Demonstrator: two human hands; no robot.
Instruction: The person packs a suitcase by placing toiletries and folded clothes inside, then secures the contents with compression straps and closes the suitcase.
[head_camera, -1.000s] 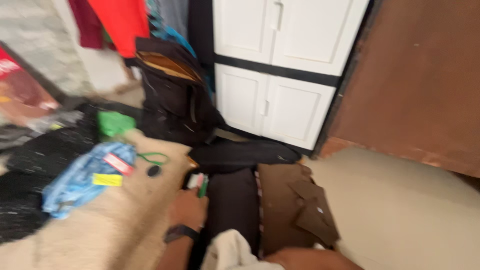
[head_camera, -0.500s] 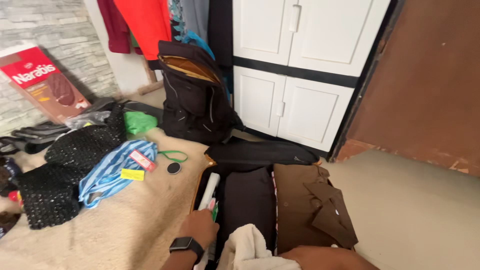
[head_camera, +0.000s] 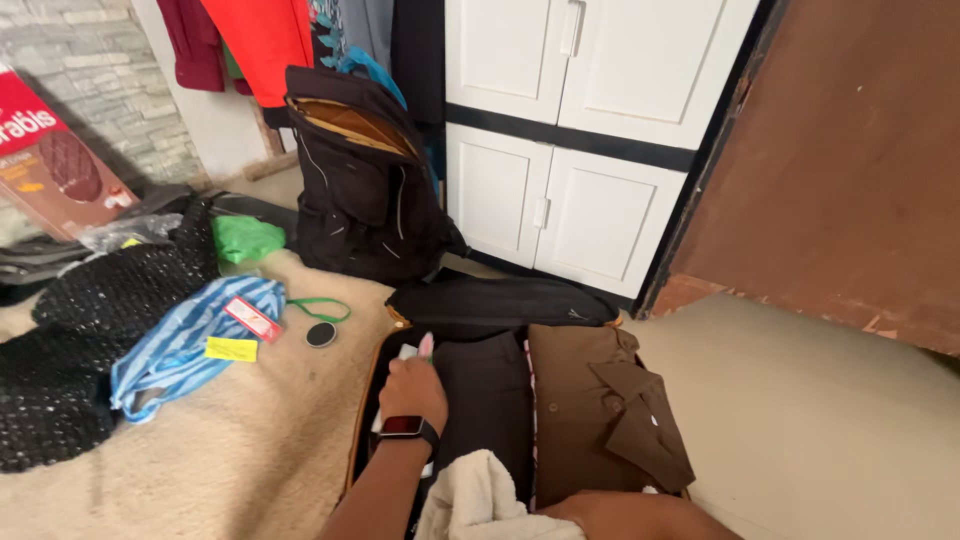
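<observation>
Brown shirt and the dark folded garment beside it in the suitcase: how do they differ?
The brown shirt is light brown with a visible collar and flap; the dark garment is near-black with no detail showing. The shirt lies on the right side and untouched, while the dark garment sits in the middle, next to the left hand, which tucks small items along the left edge. Both lie folded flat in the open suitcase.

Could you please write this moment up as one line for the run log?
left hand: pressing white items into open suitcase | right hand: not visible | beside: dark folded garment, brown shirt
</observation>
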